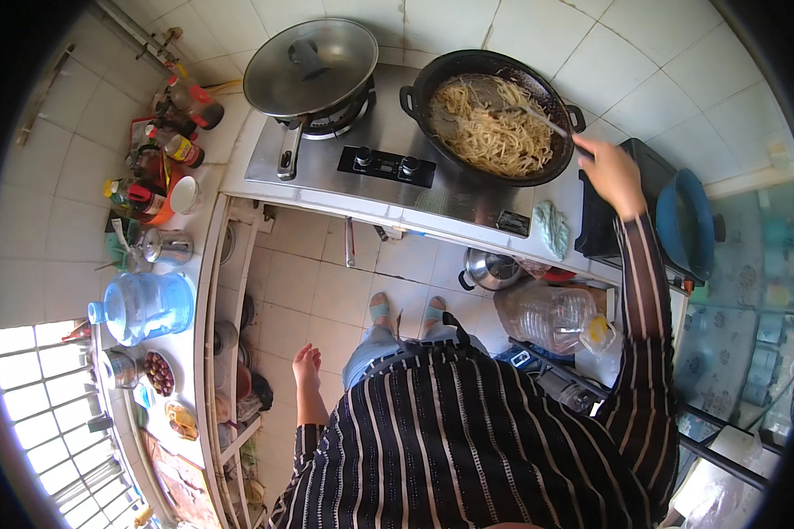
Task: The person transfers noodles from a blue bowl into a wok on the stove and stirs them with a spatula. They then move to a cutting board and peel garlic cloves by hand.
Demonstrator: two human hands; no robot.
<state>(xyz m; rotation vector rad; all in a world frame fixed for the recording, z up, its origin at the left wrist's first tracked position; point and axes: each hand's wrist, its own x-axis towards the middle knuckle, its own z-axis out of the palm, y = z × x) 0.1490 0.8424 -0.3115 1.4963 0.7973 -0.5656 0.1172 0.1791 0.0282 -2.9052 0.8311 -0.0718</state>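
My right hand (610, 173) grips the dark handle of a metal spatula (548, 122), whose far end reaches into the food. Pale noodle-like strands (503, 135) fill much of a black two-handled wok (460, 168) on the right side of the gas stove (304, 165). How deep the spatula's blade sits cannot be told, as strands cover it. My left hand (307, 361) hangs at my side over the floor, holding nothing, its fingers loosely curled and partly apart. Left of the wok, a lidded frying pan (311, 66) rests on the other burner, its handle pointing towards me.
Sauce bottles (195, 102), a white bowl (185, 195) and a blue water jug (149, 309) line the left counter. A green cloth (551, 230) lies right of the stove, near a blue basin (685, 225). Below are a lidded pot (493, 269) and a plastic jug (549, 317).
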